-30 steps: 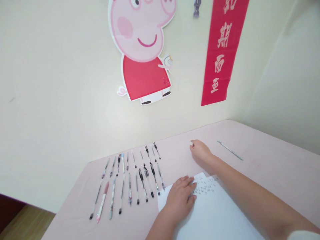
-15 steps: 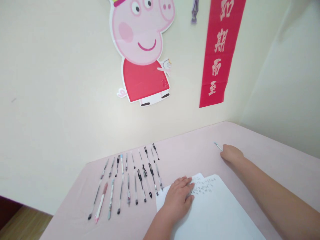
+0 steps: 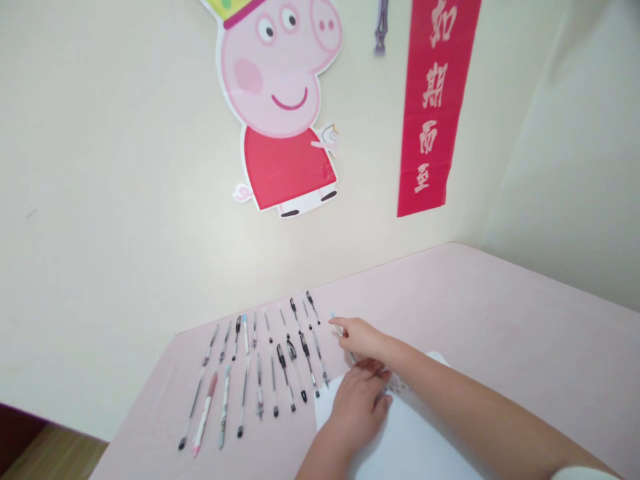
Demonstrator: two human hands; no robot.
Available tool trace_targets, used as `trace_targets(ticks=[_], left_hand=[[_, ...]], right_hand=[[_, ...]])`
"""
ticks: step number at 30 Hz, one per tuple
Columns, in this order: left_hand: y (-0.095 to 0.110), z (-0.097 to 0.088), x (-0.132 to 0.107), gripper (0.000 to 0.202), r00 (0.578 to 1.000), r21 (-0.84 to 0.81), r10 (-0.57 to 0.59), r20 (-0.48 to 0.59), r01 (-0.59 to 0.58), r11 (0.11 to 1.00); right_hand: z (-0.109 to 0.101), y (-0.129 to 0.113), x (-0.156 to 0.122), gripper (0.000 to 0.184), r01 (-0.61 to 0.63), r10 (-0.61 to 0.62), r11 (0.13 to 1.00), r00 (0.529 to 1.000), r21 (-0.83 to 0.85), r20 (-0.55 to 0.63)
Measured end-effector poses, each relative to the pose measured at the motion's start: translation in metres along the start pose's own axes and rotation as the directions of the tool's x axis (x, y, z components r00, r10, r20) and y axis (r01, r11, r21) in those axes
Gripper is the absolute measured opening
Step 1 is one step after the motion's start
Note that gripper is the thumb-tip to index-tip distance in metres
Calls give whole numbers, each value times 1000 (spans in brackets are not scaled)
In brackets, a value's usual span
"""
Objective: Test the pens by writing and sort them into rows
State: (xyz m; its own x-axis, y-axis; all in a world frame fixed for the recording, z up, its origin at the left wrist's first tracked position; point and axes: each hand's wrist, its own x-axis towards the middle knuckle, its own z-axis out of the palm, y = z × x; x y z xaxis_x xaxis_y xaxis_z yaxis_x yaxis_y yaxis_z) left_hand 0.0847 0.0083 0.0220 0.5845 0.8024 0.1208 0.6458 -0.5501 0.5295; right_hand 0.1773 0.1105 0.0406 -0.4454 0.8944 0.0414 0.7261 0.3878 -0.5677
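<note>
My right hand (image 3: 361, 337) grips a slim pen (image 3: 334, 316) with a light blue end. It hovers over or rests at the table just right of the pen rows; contact with the cloth I cannot tell. Below it, my left hand (image 3: 356, 400) lies flat on white paper (image 3: 400, 433), fingers stretched out and close under the right hand. Handwriting on the sheet is mostly covered by my hands and right forearm. Nearest on the left are a clear pen (image 3: 321, 359) and a black-capped pen (image 3: 309, 363).
Several pens lie in two rows on the pink-covered table (image 3: 500, 293), among them a pink and white pen (image 3: 205, 415) and a black-tipped pen (image 3: 243, 398). Behind stands a wall with a cartoon pig cutout (image 3: 287, 163) and a red banner (image 3: 433, 143).
My right hand has swung left with the pen, from the table's right side to beside the pen rows. My left hand stays on the paper. The view has shifted slightly.
</note>
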Motion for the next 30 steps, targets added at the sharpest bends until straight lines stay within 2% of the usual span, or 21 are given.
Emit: trace_targets(ticks=[3,7,16,20,24,30], left_hand=[[2,-1,0,30,1000,17,-27,-3,27,999],[4,-1,1,31,999,5,-32,-14,32,999],[1,1,1,36,1000,4,-13,-21,13,1000],[-1,2,1,28,1000,35,-5,-2,5,999],[1,0,1,24,1000,25,5,-11,-5,1000],[4,-4,2,23,995,-68,45,-89,-51,996]], right_hand=[[17,-16,7,46,33,-29,995,998,-95,48],[25,-24,5,31,47,-34,987,996,-151,86],[22,-27,-3,37,43,-22,981,994,-191,108],[14,-20,-11,39,2,0,992,1000,-123,14],[1,-6,-27,31,-71,56,989,991,-129,-119],[-12,14,-54,23,-122,101,963,990,-239,-96]])
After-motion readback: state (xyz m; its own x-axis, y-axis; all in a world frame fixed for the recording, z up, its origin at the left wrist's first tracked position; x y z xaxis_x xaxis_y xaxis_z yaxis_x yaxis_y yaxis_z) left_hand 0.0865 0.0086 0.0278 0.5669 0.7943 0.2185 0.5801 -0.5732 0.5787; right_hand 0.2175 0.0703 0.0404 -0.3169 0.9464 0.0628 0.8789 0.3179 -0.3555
